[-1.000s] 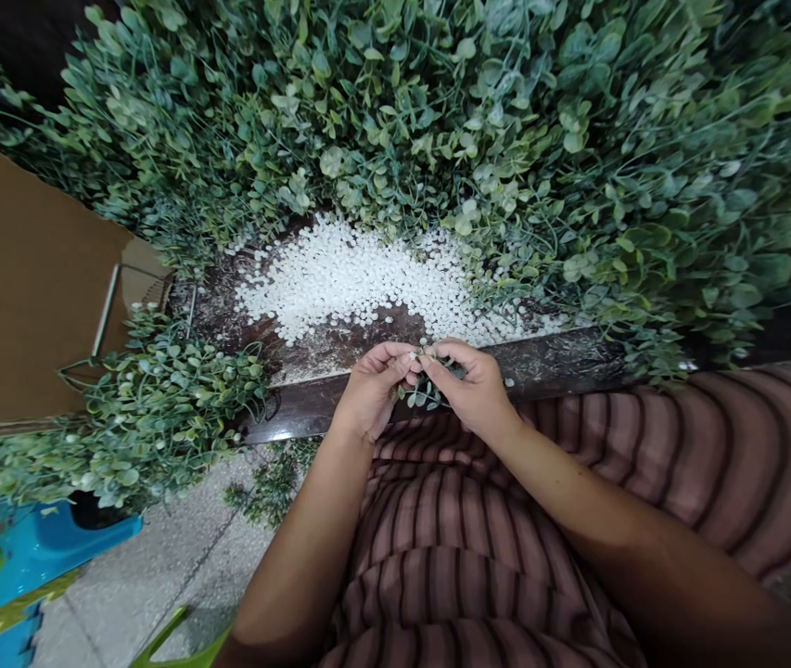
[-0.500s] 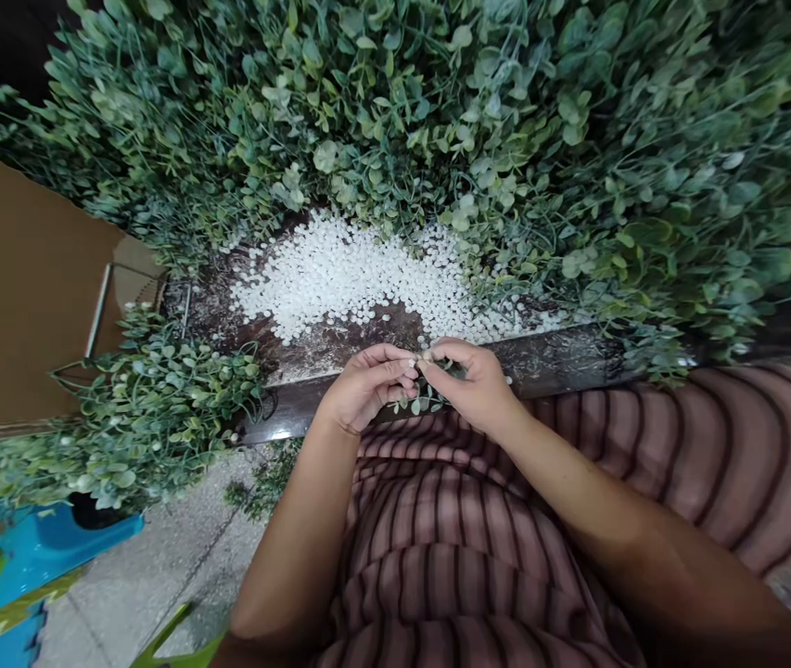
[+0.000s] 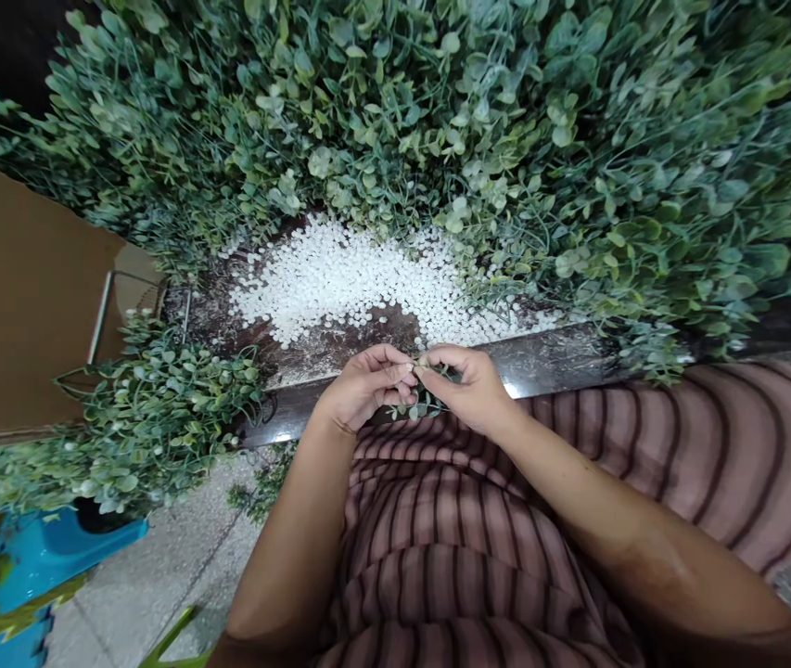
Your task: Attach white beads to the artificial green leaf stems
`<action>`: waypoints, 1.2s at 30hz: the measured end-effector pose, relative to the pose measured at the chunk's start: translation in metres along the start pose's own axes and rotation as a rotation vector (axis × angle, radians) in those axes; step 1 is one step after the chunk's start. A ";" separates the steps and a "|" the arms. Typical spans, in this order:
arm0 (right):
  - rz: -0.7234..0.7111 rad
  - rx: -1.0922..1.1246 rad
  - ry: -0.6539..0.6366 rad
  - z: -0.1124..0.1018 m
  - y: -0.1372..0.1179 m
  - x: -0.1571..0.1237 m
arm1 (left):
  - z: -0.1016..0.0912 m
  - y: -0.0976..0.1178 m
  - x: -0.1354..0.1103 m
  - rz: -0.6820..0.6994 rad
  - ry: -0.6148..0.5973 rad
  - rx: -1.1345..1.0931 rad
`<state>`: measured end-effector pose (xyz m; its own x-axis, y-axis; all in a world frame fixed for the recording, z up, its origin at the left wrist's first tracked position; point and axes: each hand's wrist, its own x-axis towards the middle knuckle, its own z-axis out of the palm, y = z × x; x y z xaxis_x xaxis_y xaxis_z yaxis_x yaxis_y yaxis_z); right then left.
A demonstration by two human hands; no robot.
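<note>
Fingertips of left hand (image 3: 362, 390) and right hand (image 3: 468, 390) pinched together on leafy sprig (image 3: 427, 404) (small, green); white beads (image 3: 346, 278) heaped on table (image 3: 548, 362) beyond

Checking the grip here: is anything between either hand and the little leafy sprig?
Nothing visible. The left hand and right hand pinch the leafy sprig directly, fingertips meeting above the table edge; the white beads lie beyond, apart.

You are looking at a big heap of green leafy sprigs (image 3: 506, 121) lying across the far side of the dark counter (image 3: 554, 357). A smaller bunch (image 3: 151, 417) is spilling over the counter's left end. A brown cardboard box (image 3: 12, 297) is standing further left, and a blue plastic tub (image 3: 40, 557) is sitting on the floor (image 3: 179, 566) at near left.
</note>
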<state>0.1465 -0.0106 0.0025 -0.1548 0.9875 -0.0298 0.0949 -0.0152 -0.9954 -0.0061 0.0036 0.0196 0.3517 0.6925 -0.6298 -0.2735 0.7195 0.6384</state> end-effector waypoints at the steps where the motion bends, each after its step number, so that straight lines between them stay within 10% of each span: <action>1: 0.006 -0.007 -0.009 -0.001 -0.001 0.001 | 0.000 0.000 0.000 -0.003 0.000 0.007; 18: 0.100 -0.016 0.067 -0.002 0.002 0.007 | 0.016 -0.017 0.005 0.284 0.269 0.003; 36: -0.050 -0.126 0.023 0.001 0.006 0.001 | 0.021 -0.013 0.006 0.262 0.238 0.050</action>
<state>0.1455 -0.0104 -0.0037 -0.1396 0.9899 0.0236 0.2106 0.0530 -0.9761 0.0186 -0.0023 0.0171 0.0551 0.8502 -0.5236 -0.2809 0.5164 0.8090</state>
